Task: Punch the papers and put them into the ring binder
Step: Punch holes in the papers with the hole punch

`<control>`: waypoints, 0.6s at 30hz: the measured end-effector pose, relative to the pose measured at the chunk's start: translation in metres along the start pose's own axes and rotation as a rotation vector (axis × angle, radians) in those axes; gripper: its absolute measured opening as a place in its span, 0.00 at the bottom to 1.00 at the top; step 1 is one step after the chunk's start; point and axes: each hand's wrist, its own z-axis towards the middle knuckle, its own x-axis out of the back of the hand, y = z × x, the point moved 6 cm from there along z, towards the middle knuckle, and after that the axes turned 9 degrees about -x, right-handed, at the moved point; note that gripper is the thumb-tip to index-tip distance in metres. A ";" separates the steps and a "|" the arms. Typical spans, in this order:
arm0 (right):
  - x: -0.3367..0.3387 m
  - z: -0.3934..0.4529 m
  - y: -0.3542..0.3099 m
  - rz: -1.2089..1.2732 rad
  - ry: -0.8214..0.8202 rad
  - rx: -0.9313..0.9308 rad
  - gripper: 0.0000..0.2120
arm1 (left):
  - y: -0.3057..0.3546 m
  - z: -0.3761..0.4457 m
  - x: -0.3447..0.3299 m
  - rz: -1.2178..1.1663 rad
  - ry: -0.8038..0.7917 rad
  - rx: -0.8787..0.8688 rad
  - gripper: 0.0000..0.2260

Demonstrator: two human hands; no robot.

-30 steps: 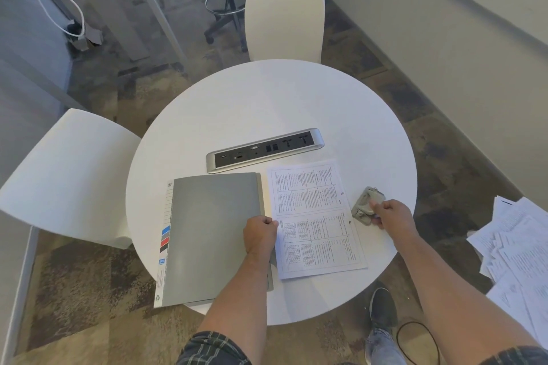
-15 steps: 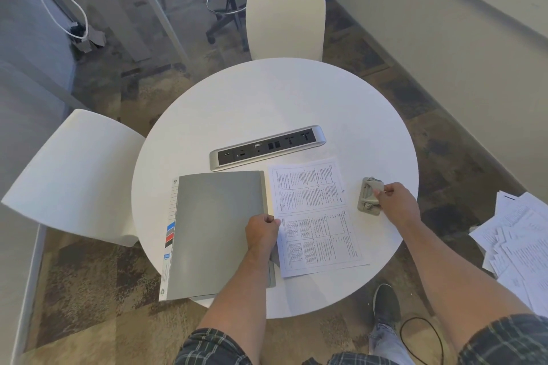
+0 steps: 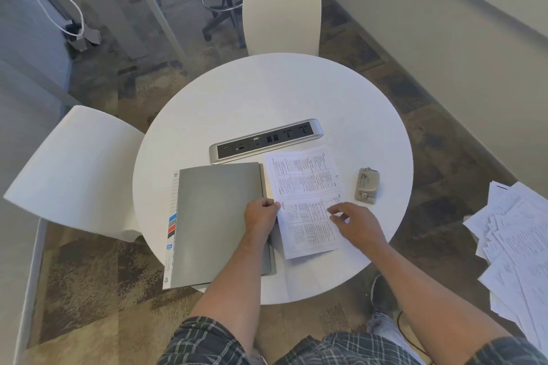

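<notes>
A closed grey ring binder [image 3: 213,222] lies on the left half of the round white table [image 3: 267,98], its lower corner over the table's front edge. My left hand [image 3: 261,215] grips the binder's right edge with curled fingers. A printed sheet of paper [image 3: 308,184] lies flat just right of the binder. My right hand [image 3: 354,224] hovers over the sheet's lower right part, fingers apart and holding nothing. The small grey hole punch [image 3: 367,185] stands alone on the table to the right of the sheet.
A silver power and socket strip [image 3: 265,141] sits in the table's middle, behind binder and sheet. White chairs stand at the far side [image 3: 281,15] and the left [image 3: 74,169]. A loose heap of printed papers [image 3: 516,246] lies on the floor at right.
My right hand set the hole punch down on the table, let go of it and moved left over the sheet. My left hand stayed on the binder's edge.
</notes>
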 end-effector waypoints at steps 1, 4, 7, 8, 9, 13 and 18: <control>-0.006 -0.003 -0.006 -0.019 -0.028 0.017 0.12 | 0.003 -0.002 0.000 -0.030 -0.009 -0.010 0.08; -0.020 -0.008 -0.027 -0.042 -0.098 0.057 0.23 | 0.015 -0.006 -0.003 -0.166 -0.062 -0.040 0.06; -0.027 -0.011 -0.049 0.018 -0.132 0.064 0.31 | 0.028 -0.012 -0.009 -0.254 -0.153 -0.067 0.07; -0.029 -0.012 -0.056 0.043 -0.142 0.063 0.33 | 0.033 -0.014 -0.011 -0.268 -0.178 -0.074 0.08; -0.031 -0.014 -0.061 0.064 -0.146 0.061 0.35 | 0.036 -0.017 -0.013 -0.280 -0.199 -0.081 0.09; -0.029 -0.018 -0.074 0.054 -0.092 0.065 0.36 | 0.048 -0.024 -0.019 -0.320 -0.248 -0.092 0.10; -0.024 -0.019 -0.079 0.089 -0.020 0.056 0.24 | 0.051 -0.030 -0.026 -0.413 -0.336 -0.054 0.04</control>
